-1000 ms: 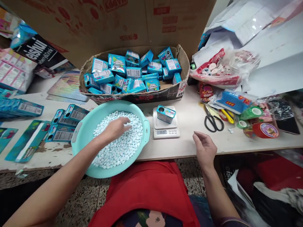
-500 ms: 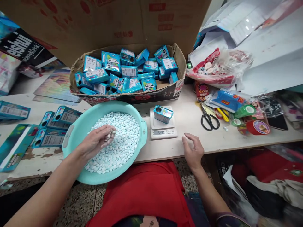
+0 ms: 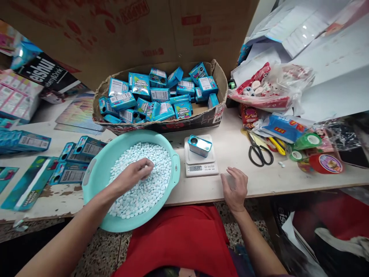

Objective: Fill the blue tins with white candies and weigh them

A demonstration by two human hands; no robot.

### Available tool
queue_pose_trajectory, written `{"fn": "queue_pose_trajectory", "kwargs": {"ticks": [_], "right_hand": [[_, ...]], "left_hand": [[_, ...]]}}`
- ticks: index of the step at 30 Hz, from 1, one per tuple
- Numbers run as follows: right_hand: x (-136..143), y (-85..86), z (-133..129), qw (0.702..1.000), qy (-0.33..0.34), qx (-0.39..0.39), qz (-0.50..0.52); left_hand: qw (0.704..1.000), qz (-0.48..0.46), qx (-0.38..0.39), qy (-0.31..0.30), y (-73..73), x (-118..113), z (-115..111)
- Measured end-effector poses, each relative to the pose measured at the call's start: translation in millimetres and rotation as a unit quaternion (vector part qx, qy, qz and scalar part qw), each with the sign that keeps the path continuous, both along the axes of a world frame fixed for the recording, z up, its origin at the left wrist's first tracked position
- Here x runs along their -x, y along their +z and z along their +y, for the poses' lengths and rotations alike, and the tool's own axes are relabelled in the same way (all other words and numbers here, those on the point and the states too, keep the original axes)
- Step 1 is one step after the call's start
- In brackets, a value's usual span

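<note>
My left hand [image 3: 135, 175] is over the turquoise basin [image 3: 96, 181], palm down, its fingers curled closed around candies that they mostly hide. Small pale blue and white candies [image 3: 144, 198] lie loose below it. A blue candy box [image 3: 200, 146] with a round hole in its top stands on the white digital scale [image 3: 201, 170], whose display is lit with digits. To the right of the scale, my right hand [image 3: 235, 188] is open by the table's front edge, fingers loosely bent and apart, holding nothing.
Behind the basin, a cut-down cardboard box [image 3: 167, 127] holds several blue boxes. More blue boxes [image 3: 70, 172] stand at left. On the right are black-handled scissors [image 3: 261, 154], a yellow cutter [image 3: 277, 146], tape rolls [image 3: 327, 163] and a plastic bag [image 3: 291, 82].
My left hand has moved right over the candies and turned palm down; the candies that showed in its fingers are now mostly hidden. My right hand's fingers have spread slightly. The view has shifted.
</note>
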State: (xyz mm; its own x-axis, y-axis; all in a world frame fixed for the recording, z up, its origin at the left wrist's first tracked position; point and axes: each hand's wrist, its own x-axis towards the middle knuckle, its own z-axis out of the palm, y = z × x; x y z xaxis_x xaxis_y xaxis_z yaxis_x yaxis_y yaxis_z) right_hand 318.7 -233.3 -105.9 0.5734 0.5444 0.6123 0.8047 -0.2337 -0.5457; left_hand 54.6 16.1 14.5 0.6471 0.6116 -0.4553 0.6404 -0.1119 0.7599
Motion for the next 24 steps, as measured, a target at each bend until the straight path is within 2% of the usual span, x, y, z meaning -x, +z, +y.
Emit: {"fn": "queue_pose_trajectory", "kwargs": {"ticks": [2,4,6,9,10,12,15,17,19,20,22,24], "right_hand": [[0,-0.5,0,1.000,0.001,-0.004,0.003],[0,-0.2,1,1.000,0.003,-0.006,-0.001],[0,0.1,2,1.000,0.008,-0.005,-0.008],[-1,-1.2,2,1.000,0.016,0.000,-0.019],[-2,-2.3,2,1.000,0.018,0.001,-0.022],[-3,-5.1,1,0.999,0.019,0.003,-0.029],[-6,-10.2,-1,0.999,0.015,0.005,-0.040],[-9,-13.3,-2,0.999,0.015,0.005,-0.045],[-11,-15.2,-2,0.999,0.018,0.004,-0.051],[-12,-15.6,-2,0.998,0.021,0.003,-0.054],[-12,-15.3,-1,0.998,0.028,0.001,-0.061],[-11,-14.6,0,0.997,0.035,0.001,-0.067]], "left_hand": [[0.983,0.032,-0.133,-0.120,7.7,-1,-3],[0.959,0.045,-0.226,-0.162,17.7,-7,-5],[0.951,0.029,-0.281,-0.122,27.9,-22,-5],[0.933,-0.055,-0.350,-0.066,36.0,-65,-4],[0.920,-0.090,-0.371,-0.083,35.3,-84,-4],[0.890,-0.140,-0.400,-0.169,28.5,-123,-5],[0.873,-0.049,-0.378,-0.304,12.1,-167,-9],[0.868,0.014,-0.370,-0.330,5.9,-176,-11],[0.870,0.016,-0.398,-0.291,10.8,-165,-10],[0.874,0.000,-0.419,-0.246,18.4,-153,-9],[0.878,-0.043,-0.461,-0.118,42.0,-116,-3],[0.855,-0.067,-0.514,0.026,69.6,-69,10]]}}
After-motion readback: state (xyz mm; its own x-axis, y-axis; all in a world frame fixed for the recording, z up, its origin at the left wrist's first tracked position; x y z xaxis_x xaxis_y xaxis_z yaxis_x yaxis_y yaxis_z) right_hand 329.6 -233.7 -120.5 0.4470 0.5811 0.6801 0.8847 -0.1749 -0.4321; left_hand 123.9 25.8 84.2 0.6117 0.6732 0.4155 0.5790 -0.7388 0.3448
